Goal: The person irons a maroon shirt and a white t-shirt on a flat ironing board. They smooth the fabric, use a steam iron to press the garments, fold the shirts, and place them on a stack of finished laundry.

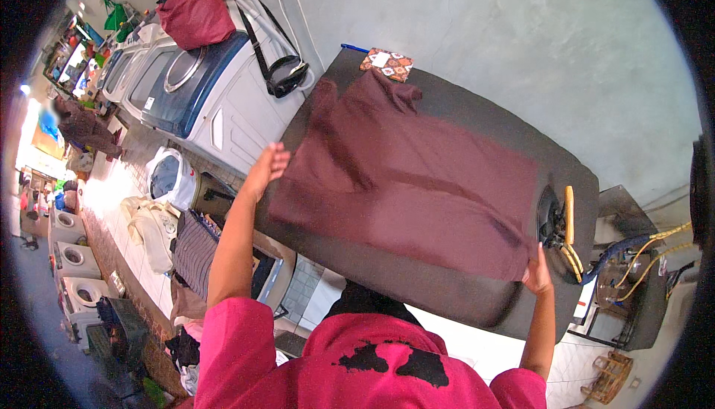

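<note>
A maroon shirt lies spread over a dark grey padded ironing table, its collar end toward the far left and its hem toward the right. Creases run along its middle. My left hand is raised beside the shirt's left edge, fingers apart and holding nothing. At the near right corner of the hem, my right hand has its fingers closed on the cloth, partly hidden, with the thumb pointing up. Just beyond that hand stands an iron with a yellow handle, at the table's right end.
A patterned cloth pad and a blue pen-like stick lie at the far edge. Washing machines line the left, with a white bucket and piled clothes nearer. Yellow hoses hang at right. Another person is far left.
</note>
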Demonstrator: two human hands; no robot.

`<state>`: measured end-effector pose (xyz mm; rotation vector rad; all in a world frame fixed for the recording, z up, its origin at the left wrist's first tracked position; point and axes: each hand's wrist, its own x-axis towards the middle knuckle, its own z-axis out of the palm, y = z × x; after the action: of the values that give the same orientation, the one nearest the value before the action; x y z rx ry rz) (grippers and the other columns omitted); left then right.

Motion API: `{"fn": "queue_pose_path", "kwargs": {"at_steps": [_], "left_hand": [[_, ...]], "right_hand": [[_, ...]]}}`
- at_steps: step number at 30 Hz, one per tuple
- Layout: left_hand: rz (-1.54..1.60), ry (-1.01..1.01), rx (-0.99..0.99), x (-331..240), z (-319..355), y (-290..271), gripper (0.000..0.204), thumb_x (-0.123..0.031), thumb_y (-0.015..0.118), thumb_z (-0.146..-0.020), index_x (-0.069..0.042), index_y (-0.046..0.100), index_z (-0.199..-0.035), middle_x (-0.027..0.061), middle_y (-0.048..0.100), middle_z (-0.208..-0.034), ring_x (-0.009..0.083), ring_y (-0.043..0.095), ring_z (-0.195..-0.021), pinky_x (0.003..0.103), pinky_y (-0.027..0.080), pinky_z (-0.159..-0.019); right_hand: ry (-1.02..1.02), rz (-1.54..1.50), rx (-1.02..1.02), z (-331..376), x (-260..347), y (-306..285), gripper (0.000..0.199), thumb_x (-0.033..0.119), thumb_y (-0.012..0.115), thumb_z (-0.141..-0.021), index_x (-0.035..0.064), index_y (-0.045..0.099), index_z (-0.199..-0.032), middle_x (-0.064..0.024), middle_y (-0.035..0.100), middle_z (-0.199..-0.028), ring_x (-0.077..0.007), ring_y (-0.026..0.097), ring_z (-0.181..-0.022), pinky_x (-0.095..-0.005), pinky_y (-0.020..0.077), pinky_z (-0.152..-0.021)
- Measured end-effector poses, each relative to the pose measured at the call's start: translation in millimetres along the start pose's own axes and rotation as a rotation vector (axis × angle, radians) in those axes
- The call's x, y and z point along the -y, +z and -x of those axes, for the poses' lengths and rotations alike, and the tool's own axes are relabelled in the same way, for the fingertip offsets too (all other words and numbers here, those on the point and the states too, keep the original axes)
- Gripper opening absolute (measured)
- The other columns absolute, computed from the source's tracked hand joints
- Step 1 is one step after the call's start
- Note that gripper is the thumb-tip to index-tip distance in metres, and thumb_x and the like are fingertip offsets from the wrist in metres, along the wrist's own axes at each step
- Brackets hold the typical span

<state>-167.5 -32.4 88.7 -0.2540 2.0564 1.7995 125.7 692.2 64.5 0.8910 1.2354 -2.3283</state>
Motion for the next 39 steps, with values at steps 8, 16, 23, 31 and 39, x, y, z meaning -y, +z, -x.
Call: {"fn": "queue_pose_path", "kwargs": {"at_steps": [8,16,23,31,39], "left_hand": [[-0.844,0.063,0.012,70,47,-6,0.057,-0.054,0.065,-0.089,0.003,0.068,-0.085,0.0162,0.059,-0.100,0.0327,0.058,-0.093,0.042,0.047,-0.085],[-0.874,0.218,-0.292,96,61,-8,0.036,-0.033,0.080,-0.080,-0.001,0.067,-0.070,0.0118,0.062,-0.098,0.0305,0.058,-0.094,0.043,0.046,-0.085],[-0.892,0.499,-0.513,107,65,13,0.032,-0.028,0.079,-0.082,-0.002,0.065,-0.070,0.0107,0.063,-0.096,0.0304,0.059,-0.094,0.042,0.047,-0.083],[-1.038,0.526,-0.483,111,59,-1,0.034,-0.026,0.073,-0.087,-0.001,0.058,-0.068,0.0109,0.059,-0.099,0.0320,0.055,-0.097,0.046,0.041,-0.088],[-1.328,0.564,-0.489,119,69,4,0.022,-0.024,0.063,-0.093,-0.004,0.058,-0.100,0.0112,0.054,-0.118,0.0329,0.049,-0.116,0.051,0.031,-0.104]], "right_hand": [[-0.209,0.548,-0.490,-2,-48,-1,0.042,0.035,0.071,-0.092,-0.0017,0.066,-0.111,-0.0053,0.068,-0.108,-0.0145,0.061,-0.102,-0.0297,0.0452,-0.093],[-0.710,0.705,-0.777,-9,-79,-1,0.025,0.019,0.071,-0.093,0.0017,0.060,-0.080,0.0069,0.052,-0.072,-0.0050,0.044,-0.065,-0.0228,0.0359,-0.057],[-0.611,0.718,-0.897,-6,-96,24,0.032,0.027,0.066,-0.094,-0.0047,0.066,-0.095,-0.0107,0.068,-0.082,-0.0169,0.061,-0.080,-0.0346,0.0499,-0.074],[-0.431,1.123,-1.246,-2,-81,56,0.042,0.044,0.062,-0.093,0.0017,0.066,-0.097,-0.0236,0.069,-0.090,-0.0451,0.065,-0.085,-0.0473,0.0502,-0.073],[-0.252,1.611,-1.260,1,-88,71,0.034,0.038,0.056,-0.096,0.0047,0.058,-0.104,-0.0201,0.067,-0.112,-0.0351,0.065,-0.100,-0.0484,0.0457,-0.088]]}}
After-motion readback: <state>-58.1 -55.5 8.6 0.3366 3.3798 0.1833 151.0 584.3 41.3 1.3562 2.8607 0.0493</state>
